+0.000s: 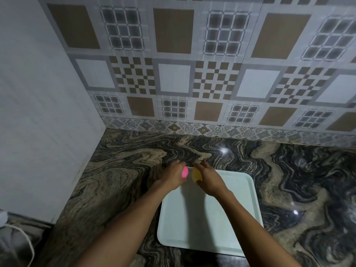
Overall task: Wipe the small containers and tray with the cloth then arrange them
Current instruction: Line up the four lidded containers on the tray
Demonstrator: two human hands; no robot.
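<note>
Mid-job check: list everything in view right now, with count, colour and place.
tray: one, pale white, on the counter in front of the person
pink container: one, pink, in the left hand over the tray's far left corner
yellow container: one, yellow, in the right hand, beside the pink one
counter: one, dark and tan swirled stone, under the tray
tiled wall: one, brown, grey and white patterns, behind the counter
plain wall: one, pale grey, left of the counter
cable: one, white, lower left corner
left hand: one, grip on the pink container
right hand: one, grip on the yellow container
</note>
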